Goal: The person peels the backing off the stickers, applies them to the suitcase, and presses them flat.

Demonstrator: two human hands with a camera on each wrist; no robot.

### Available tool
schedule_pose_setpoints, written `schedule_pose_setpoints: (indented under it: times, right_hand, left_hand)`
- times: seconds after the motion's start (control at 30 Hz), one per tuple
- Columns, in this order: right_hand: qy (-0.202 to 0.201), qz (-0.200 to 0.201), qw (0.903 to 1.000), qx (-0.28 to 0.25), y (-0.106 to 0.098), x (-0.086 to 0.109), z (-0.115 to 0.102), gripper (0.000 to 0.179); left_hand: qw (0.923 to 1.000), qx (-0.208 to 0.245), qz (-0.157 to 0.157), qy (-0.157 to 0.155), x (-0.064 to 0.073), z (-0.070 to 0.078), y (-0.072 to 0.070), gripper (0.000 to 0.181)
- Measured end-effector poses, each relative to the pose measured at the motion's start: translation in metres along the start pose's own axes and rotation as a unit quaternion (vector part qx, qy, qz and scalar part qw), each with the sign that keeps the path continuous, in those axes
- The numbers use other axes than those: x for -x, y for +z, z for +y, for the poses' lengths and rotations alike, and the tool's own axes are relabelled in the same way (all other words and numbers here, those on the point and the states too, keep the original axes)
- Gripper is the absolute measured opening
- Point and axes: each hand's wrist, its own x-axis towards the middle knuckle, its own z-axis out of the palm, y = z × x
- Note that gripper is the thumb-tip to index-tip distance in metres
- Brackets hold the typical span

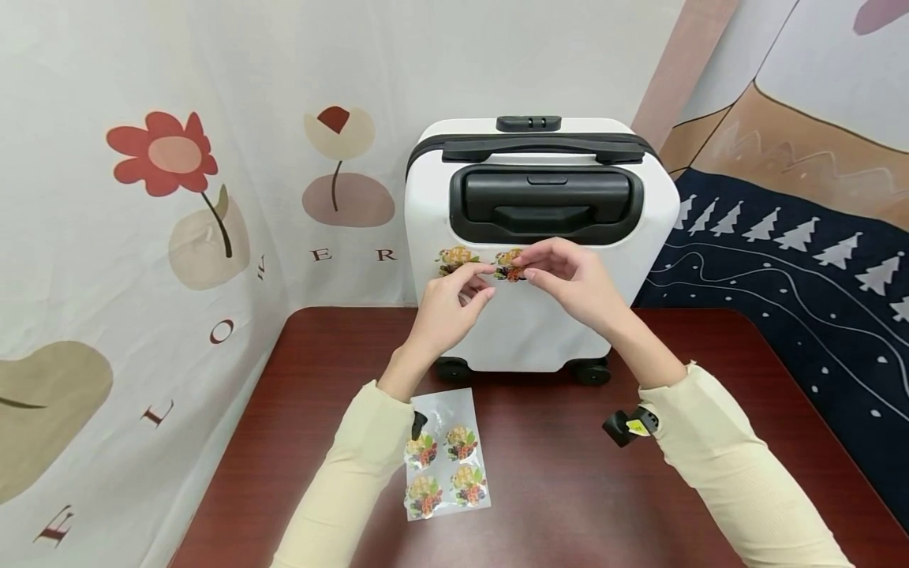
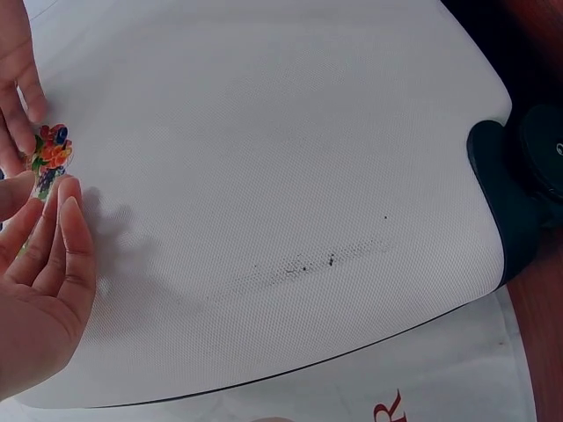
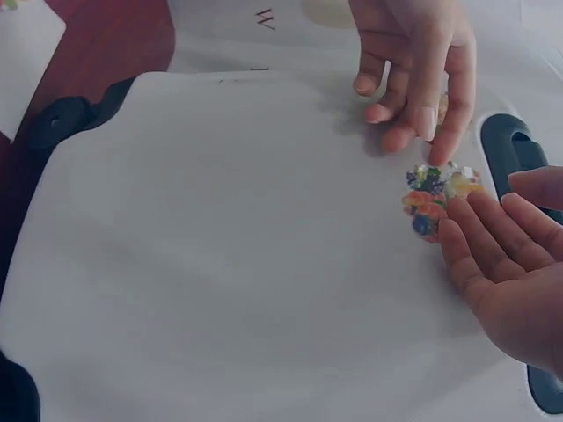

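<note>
A white suitcase (image 1: 540, 335) stands upright on the table, and two fruit-patterned stickers lie on its front below the black handle recess. My right hand (image 1: 578, 288) touches the right-hand sticker (image 1: 507, 274) at its right side, fingers nearly straight and thumb apart in the right wrist view. From the other side my left hand (image 1: 446, 312) reaches in, its index fingertip right at that sticker's left edge and its thumb held away. The left-hand sticker (image 1: 454, 256) is partly covered by my left hand. In the right wrist view the worked sticker (image 3: 425, 204) lies against the suitcase face.
A sticker sheet (image 1: 454, 406) with several more fruit stickers lies on the red-brown table (image 1: 554, 473), partly under my left forearm. Black wheels (image 1: 589, 372) support the suitcase. A flower-printed white cloth (image 1: 248, 47) hangs behind; a dark tree-printed cloth (image 1: 774, 276) is at right.
</note>
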Motion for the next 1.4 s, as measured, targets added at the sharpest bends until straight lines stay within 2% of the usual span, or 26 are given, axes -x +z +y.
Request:
schedule_pose_setpoints:
  times: [0.37,0.57,1.07,1.4]
  right_hand:
    - [0.022,-0.005,0.9996,0.017,-0.001,0.006,0.014,0.015]
    - [0.029,-0.014,0.9992,0.024,-0.001,0.005,0.011,0.017]
    - [-0.029,-0.013,0.9991,-0.027,-0.008,-0.003,-0.001,0.019]
    - [0.022,0.007,0.9995,0.022,-0.014,0.001,0.0,0.017]
  left_hand:
    - [0.9999,0.006,-0.009,-0.007,0.0,0.0,-0.001,0.023]
    - [0.9998,0.016,-0.004,-0.008,0.0,-0.001,-0.002,0.021]
    - [0.9982,0.058,-0.009,-0.012,0.002,-0.004,-0.003,0.022]
    - [0.9986,0.051,-0.009,-0.012,0.003,-0.004,-0.004,0.023]
